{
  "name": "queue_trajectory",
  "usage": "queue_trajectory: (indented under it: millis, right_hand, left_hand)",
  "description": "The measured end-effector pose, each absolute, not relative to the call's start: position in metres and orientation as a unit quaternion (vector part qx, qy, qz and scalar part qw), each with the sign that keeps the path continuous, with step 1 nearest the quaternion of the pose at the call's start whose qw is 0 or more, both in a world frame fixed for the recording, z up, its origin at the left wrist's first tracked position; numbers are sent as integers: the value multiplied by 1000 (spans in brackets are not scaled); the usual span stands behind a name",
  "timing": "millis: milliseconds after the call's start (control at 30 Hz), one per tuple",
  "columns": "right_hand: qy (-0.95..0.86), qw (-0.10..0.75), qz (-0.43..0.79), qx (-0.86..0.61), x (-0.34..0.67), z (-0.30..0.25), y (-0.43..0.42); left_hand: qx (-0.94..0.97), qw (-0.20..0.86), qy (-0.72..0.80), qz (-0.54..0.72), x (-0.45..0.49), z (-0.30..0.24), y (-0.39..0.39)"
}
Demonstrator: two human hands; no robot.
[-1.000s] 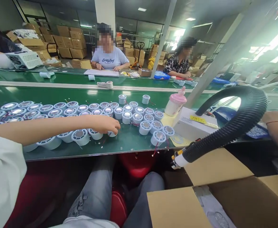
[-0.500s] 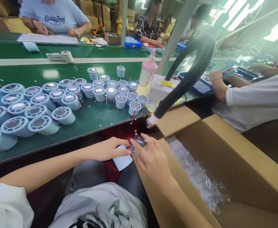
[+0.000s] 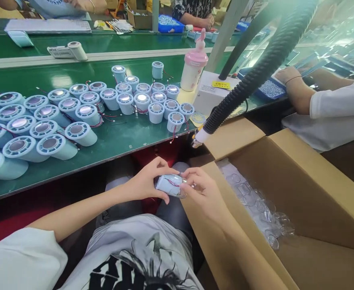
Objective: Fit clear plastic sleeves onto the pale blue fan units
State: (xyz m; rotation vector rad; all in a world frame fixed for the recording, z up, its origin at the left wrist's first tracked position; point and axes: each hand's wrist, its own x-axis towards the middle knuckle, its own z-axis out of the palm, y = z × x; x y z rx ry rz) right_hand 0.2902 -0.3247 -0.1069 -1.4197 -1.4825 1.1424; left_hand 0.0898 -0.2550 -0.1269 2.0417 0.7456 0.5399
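Observation:
A light blue plastic cylinder with thin red and dark wires lies on its side between my hands, above my lap. Clear plastic, seemingly a cup, surrounds at least its right part. My left hand wraps the cylinder from the left, thumb below and fingers above. At the right end, the bent fingers of my right hand pinch the edge of the clear cup, close to the wire ends. My fingertips partly hide that rim. Many similar blue cylinders stand upright on the green bench, round metallic discs on top.
An open cardboard box at my right holds several clear plastic cups. Above its flap hangs a black corrugated hose with a metal nozzle, beside a white box and a pink-lidded bottle. A co-worker's arm is at right.
The cylinder and the clear cup, side by side before, are now together, with the cylinder at least partly inside. The cylinder has turned onto its side. The head view has tilted down.

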Motion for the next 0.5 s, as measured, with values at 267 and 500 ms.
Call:
queue_trajectory:
  millis: [267,500]
  right_hand:
    - [-496,458,525,-518,302,-113,-323]
    - [-742,362,300,-478,307,-113,-340]
  left_hand:
    - [686,653,267,179,89,-125,-261]
    - [565,753,300,154,85,-115,-267]
